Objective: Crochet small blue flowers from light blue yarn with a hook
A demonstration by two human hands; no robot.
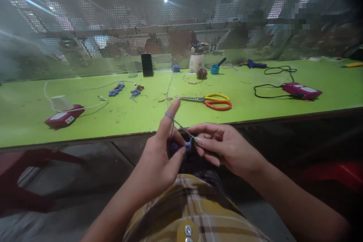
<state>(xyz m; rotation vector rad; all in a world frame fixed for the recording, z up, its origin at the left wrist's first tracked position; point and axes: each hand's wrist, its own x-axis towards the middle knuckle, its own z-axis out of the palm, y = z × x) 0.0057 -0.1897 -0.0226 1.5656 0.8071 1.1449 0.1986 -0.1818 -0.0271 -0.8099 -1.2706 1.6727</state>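
Note:
My left hand [163,151] pinches a small piece of blue-purple crochet work [188,145] between thumb and fingers, just in front of the table edge. Its index finger points up with the yarn [169,115] looped round it. From that finger one strand runs down to the piece, and another leads back across the table to a small yarn ball [176,68]. My right hand [219,143] is closed on a crochet hook, mostly hidden by the fingers; a bit of its green handle [217,154] shows. The fingertips of both hands nearly meet at the piece.
On the green table [136,117] lie scissors [218,101], crocheted pieces [117,89] and purple boxes [303,90] with cables. Farther back stand a phone [147,65], a bottle [196,60] and a blue pot [214,69]. A mesh panel [119,19] rises behind; a red stool [25,181] is lower left.

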